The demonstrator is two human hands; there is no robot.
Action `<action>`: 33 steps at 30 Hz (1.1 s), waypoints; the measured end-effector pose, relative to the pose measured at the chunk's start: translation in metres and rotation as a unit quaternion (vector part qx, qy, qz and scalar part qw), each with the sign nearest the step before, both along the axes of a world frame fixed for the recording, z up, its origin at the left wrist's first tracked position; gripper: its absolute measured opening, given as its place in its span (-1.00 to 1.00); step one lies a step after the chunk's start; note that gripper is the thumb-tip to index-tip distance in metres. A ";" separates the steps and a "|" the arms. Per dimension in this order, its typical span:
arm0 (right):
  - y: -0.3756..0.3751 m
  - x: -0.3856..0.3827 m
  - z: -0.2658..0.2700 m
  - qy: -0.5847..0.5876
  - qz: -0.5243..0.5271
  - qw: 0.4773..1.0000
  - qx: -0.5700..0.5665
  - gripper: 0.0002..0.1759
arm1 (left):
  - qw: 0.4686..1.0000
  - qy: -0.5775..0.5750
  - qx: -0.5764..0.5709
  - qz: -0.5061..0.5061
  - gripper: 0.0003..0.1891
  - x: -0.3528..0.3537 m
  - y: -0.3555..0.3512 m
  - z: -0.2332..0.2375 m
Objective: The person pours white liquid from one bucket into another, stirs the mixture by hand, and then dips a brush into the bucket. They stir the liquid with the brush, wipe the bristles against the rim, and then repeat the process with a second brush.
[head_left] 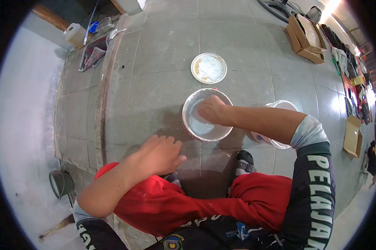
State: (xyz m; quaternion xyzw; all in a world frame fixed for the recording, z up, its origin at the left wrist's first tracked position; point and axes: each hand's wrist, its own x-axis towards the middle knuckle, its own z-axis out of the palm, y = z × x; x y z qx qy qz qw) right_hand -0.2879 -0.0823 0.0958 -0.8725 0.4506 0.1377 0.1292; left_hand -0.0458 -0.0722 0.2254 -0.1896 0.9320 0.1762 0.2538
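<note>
Our left hand [163,155] is loosely spread, holding nothing we can see; our right hand [212,110] dips into one bucket [217,133], its grip unclear to us. On the floor [158,54], a second bucket [284,104] stands partly behind our forearm [263,121]; one lid [209,68] lies near the first.

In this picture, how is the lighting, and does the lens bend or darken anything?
Head view: strong glare at top right, near the taped-looking box; head view: soft shadow on the floor left of the bucket; head view: fisheye curvature, black corners.
</note>
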 end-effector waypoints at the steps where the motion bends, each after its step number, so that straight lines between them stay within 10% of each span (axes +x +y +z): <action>1: 0.000 0.002 -0.001 0.000 0.000 1.000 0.001 -0.79 | 1.000 -0.002 0.005 0.000 -0.60 -0.001 -0.001 -0.001; 9: 0.017 0.004 0.003 0.002 -0.034 0.988 0.149 -0.83 | 0.999 -0.025 0.028 0.009 -0.60 -0.002 -0.002 0.000; 33: 0.027 0.016 0.003 0.044 -0.074 0.993 0.075 -0.85 | 0.997 -0.062 0.048 0.000 -0.38 -0.007 -0.002 -0.005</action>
